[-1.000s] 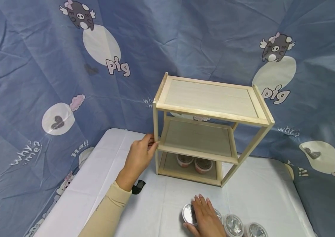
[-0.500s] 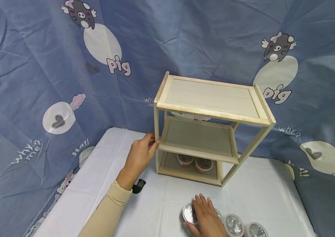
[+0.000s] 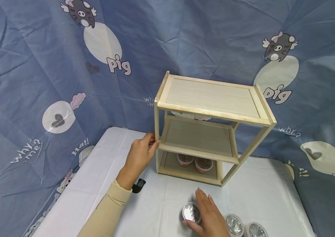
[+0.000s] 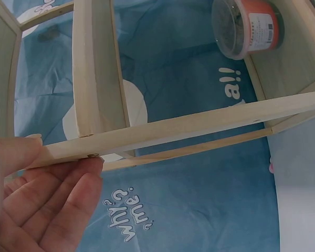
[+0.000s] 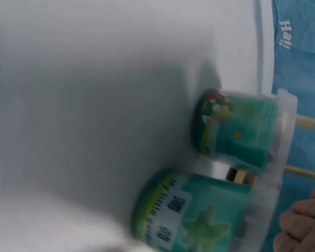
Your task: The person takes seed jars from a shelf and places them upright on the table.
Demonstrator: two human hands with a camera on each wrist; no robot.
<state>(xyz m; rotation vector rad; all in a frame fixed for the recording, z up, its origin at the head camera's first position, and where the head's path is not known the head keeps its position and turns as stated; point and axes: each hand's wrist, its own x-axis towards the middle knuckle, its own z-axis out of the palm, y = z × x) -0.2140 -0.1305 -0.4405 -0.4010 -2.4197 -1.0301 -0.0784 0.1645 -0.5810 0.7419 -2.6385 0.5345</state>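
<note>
A three-tier pale wooden shelf rack (image 3: pixel 209 98) stands on the white-covered table. My left hand (image 3: pixel 139 153) pinches its left front post (image 4: pixel 199 119) between thumb and fingers, near the middle shelf. At the lower edge of the head view, my right hand (image 3: pixel 210 215) has its fingers mostly straight. Its thumb is beside a clear-lidded tub (image 3: pixel 190 212); contact is unclear. Two green-labelled tubs show in the right wrist view, a smaller-looking one (image 5: pixel 241 131) and a nearer one (image 5: pixel 194 215).
Two tubs, left (image 3: pixel 185 159) and right (image 3: pixel 204 165), stand on the bottom shelf. More lidded tubs (image 3: pixel 234 225) are right of my right hand. A black object (image 3: pixel 138 186) lies by my left wrist. Blue printed cloth (image 3: pixel 203 39) hangs behind and at the sides.
My right hand has shifted slightly and turned, uncovering more of the left tub's lid and hiding the tub beside it. The left hand keeps its hold on the post.
</note>
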